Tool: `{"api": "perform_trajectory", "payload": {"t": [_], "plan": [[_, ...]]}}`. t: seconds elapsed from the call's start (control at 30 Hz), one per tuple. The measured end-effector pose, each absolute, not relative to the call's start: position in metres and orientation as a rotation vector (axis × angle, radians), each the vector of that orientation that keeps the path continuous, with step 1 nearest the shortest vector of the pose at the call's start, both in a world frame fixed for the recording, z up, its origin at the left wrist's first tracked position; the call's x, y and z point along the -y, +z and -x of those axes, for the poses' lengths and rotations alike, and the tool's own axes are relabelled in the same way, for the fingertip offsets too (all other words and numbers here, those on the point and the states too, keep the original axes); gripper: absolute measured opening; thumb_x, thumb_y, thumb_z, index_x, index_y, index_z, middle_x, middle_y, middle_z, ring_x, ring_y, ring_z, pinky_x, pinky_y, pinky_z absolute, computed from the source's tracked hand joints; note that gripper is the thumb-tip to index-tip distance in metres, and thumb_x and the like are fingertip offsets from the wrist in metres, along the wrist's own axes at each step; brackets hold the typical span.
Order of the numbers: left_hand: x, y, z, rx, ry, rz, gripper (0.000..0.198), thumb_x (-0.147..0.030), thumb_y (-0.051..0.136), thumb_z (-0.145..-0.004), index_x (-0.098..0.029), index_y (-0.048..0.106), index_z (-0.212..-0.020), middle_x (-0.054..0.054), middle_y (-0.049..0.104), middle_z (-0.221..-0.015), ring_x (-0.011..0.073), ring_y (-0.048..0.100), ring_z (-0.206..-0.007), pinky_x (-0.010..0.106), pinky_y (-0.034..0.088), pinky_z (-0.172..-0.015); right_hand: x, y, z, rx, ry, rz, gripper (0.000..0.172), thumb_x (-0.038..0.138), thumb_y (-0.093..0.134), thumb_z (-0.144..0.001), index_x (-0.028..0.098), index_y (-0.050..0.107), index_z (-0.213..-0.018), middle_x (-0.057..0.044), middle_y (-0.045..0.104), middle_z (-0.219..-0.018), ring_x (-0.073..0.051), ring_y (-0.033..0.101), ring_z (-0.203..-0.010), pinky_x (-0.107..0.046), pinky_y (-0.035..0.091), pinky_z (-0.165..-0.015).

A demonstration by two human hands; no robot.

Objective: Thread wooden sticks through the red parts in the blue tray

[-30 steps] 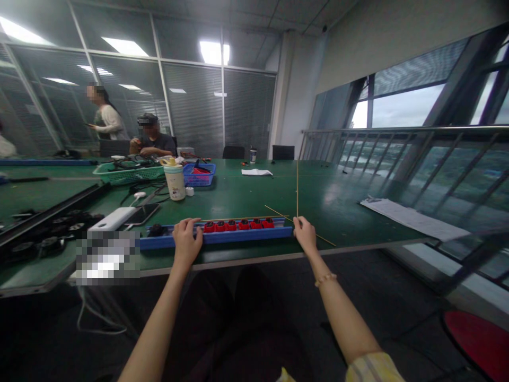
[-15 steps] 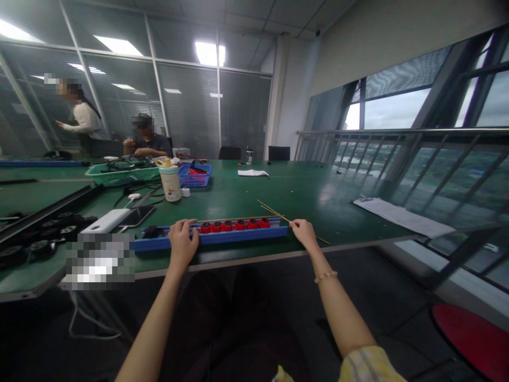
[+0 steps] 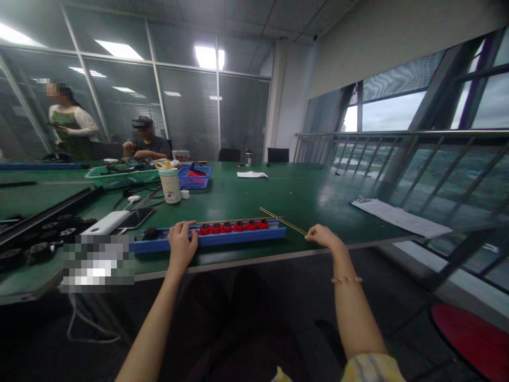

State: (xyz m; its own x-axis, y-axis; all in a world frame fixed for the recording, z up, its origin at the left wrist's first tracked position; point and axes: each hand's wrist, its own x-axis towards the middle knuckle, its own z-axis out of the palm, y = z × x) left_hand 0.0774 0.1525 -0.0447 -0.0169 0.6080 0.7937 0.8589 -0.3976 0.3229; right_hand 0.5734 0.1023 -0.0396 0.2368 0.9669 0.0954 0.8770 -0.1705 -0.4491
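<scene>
A long blue channel (image 3: 242,237) lies along the table's front edge, with several red blocks (image 3: 226,227) with black tops in a row inside it. A black round part (image 3: 151,232) sits in its left end. My left hand (image 3: 183,240) is wrapped over the channel left of the red blocks, gripping its walls. Thin yellow rods (image 3: 292,226) lie slanted on the table past the channel's right end. My right hand (image 3: 320,236) is closed in a pinch on their near ends. Another thin rod runs along the channel's far side.
The green table (image 3: 318,191) bears a cup (image 3: 170,184), a green basket (image 3: 125,178), a blue basket (image 3: 194,182), a white power bank (image 3: 105,222), a phone and black wheel-like parts at left. A clipboard (image 3: 397,215) lies at right. Two people are across the table.
My right hand has moved right and slightly nearer, away from the channel's end, to the rods' near ends. My left hand has stayed on the channel. The standing person has turned.
</scene>
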Motion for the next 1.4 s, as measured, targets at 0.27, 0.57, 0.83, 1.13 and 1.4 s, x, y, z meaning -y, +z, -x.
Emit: {"api": "perform_trajectory", "payload": {"t": [0.27,0.57,0.83,1.13,1.4], "plan": [[-0.151,-0.042,-0.079,1.545,-1.378,2.016,0.030,-0.031,0.045,-0.090,-0.019,0.064,-0.110,0.012,0.062,-0.109,0.0295,0.052,-0.106,0.044,0.040,-0.093,-0.107,-0.052,-0.576,1.585,0.114,2.271,0.009,0.028,0.076,-0.068,0.022,0.070,-0.068,-0.003,0.068,-0.070,-0.016,0.063,-0.063,-0.026,0.042,-0.060],[-0.151,-0.043,-0.079,1.566,-1.381,2.000,0.030,-0.030,0.045,-0.089,-0.019,0.064,-0.109,0.012,0.061,-0.109,0.0302,0.052,-0.107,0.045,0.040,-0.094,-0.109,-0.057,-0.570,1.578,-0.009,2.272,0.005,0.022,0.072,-0.072,0.023,0.067,-0.073,-0.002,0.066,-0.072,-0.015,0.061,-0.061,-0.026,0.041,-0.058],[-0.151,-0.044,-0.078,1.580,-1.395,1.976,0.029,-0.029,0.045,-0.088,-0.018,0.064,-0.107,0.013,0.062,-0.110,0.0304,0.052,-0.106,0.045,0.040,-0.094,-0.108,-0.043,-0.543,1.577,-0.293,2.195,0.014,0.020,0.054,-0.086,0.023,0.067,-0.091,-0.009,0.065,-0.091,-0.020,0.063,-0.078,-0.033,0.044,-0.072],[-0.153,-0.045,-0.078,1.590,-1.367,1.975,0.029,-0.029,0.045,-0.087,-0.018,0.065,-0.106,0.012,0.062,-0.108,0.0305,0.053,-0.105,0.045,0.041,-0.093,-0.131,-0.059,-0.480,1.422,-0.387,1.618,0.033,0.018,0.033,-0.092,0.018,0.059,-0.112,-0.012,0.058,-0.104,-0.024,0.056,-0.098,-0.036,0.043,-0.087],[-0.151,-0.046,-0.079,1.603,-1.383,1.966,0.029,-0.029,0.045,-0.088,-0.018,0.065,-0.106,0.012,0.061,-0.110,0.0306,0.052,-0.107,0.046,0.041,-0.095,-0.143,-0.075,-0.487,1.494,-0.212,1.400,0.035,0.023,0.029,-0.094,0.017,0.055,-0.117,-0.015,0.057,-0.110,-0.024,0.055,-0.107,-0.041,0.044,-0.098]]}}
